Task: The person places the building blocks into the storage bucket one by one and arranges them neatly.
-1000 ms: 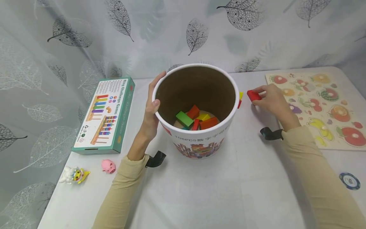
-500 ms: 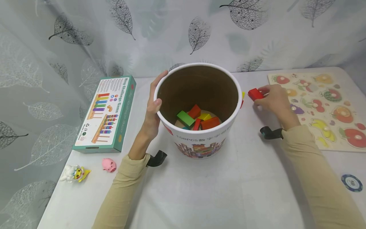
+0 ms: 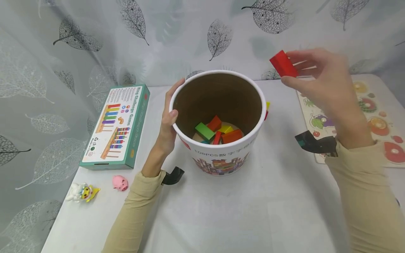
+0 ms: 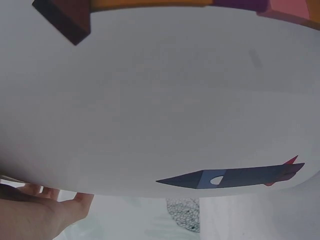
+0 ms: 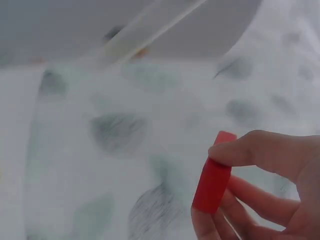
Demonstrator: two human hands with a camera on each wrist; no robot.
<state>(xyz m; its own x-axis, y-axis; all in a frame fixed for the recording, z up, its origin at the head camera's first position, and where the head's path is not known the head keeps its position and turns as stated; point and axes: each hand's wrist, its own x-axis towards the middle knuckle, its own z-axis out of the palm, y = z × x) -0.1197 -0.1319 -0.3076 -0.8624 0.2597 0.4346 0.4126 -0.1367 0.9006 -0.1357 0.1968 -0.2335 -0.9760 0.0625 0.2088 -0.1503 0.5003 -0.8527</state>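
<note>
A white paper bucket (image 3: 221,154) with printed pictures stands upright on the table. My left hand (image 3: 168,123) grips its left side, thumb at the rim and fingers along the outer wall; in the left wrist view the bucket's wall (image 4: 150,110) fills most of the picture. Inside lie several wooden blocks, among them a green block (image 3: 205,131) and an orange block (image 3: 232,136). Up to the right of the bucket, my right hand (image 3: 326,80) pinches a red block (image 3: 283,64) between thumb and fingers, in the air. The right wrist view shows this red block (image 5: 213,182) too.
Yellow and red pieces (image 3: 267,107) show partly behind the bucket's right side. A fruit puzzle board (image 3: 384,151) lies at the right, partly behind my right arm. To the left are a game box (image 3: 112,130), a pink pig (image 3: 120,183) and a small yellow-and-white figure (image 3: 83,193).
The right hand has lifted the red block off the table, moving up and slightly to the right. The block has tilted. My left hand and the bucket stay put.
</note>
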